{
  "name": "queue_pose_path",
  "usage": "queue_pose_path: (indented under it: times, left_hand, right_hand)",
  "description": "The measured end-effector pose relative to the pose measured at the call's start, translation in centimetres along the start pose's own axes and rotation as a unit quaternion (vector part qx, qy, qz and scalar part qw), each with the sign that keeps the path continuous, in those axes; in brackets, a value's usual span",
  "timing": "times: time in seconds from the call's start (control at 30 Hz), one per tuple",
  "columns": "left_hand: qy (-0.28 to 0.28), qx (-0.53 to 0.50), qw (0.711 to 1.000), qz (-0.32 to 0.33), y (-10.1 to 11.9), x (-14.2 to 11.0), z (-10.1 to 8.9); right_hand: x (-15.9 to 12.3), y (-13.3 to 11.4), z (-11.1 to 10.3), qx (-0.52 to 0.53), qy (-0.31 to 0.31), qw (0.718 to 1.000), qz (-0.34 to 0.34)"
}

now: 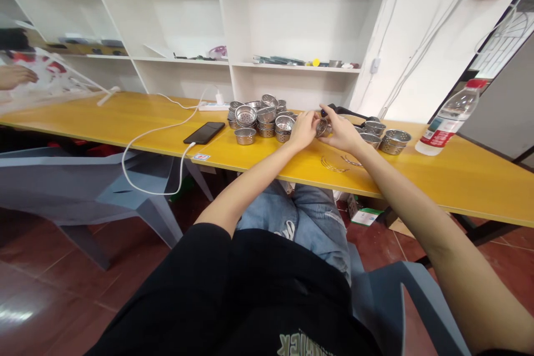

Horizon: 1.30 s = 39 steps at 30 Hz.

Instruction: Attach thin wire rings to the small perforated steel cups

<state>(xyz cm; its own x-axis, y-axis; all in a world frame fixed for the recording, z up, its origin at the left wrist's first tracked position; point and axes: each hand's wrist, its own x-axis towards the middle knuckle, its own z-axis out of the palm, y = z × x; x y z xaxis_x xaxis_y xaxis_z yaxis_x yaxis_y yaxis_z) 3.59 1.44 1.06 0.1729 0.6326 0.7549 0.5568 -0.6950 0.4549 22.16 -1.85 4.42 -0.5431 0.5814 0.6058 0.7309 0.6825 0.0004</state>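
Note:
Between my two hands a small perforated metal cup (321, 127) is held tilted just above the yellow table. My left hand (305, 129) has its fingers closed at the cup's left side. On the other side my right hand (341, 132) grips it, thumb and fingers around the rim. Left of my hands stands a pile of similar perforated metal cups (266, 115), some stacked. More such cups (394, 142) sit to the right of my right hand. Thin curved metal wires (334, 166) lie on the table in front of my hands.
A black phone (204, 133) with a white charging cable (142, 128) lies to the left. A water bottle (450, 117) with a red cap leans in view at the right. White shelves (292, 64) rise behind the table. Another person's hand (17, 76) shows at far left.

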Motion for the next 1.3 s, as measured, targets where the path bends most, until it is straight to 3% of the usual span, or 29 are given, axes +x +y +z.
queue_pose_path:
  times: [0.3, 0.53, 0.8, 1.3]
  left_hand:
    - [0.058, 0.03, 0.996, 0.058, 0.9, -0.3, -0.4]
    - [0.021, 0.056, 0.996, 0.065, 1.8, -0.7, -0.5]
    - [0.026, -0.005, 0.999, 0.027, 3.1, -1.1, -0.8]
    - [-0.004, 0.015, 1.0, 0.025, 2.8, -1.2, -0.6]
  right_hand:
    - [0.2, -0.3, -1.0, -0.005, 0.035, 0.999, 0.018]
    - [0.0, 0.0, -1.0, -0.027, 0.043, 0.998, 0.04]
    - [0.0, -0.3, -1.0, -0.043, 0.036, 0.998, 0.034]
    - [-0.1, -0.5, -0.8, -0.038, 0.027, 0.999, 0.025]
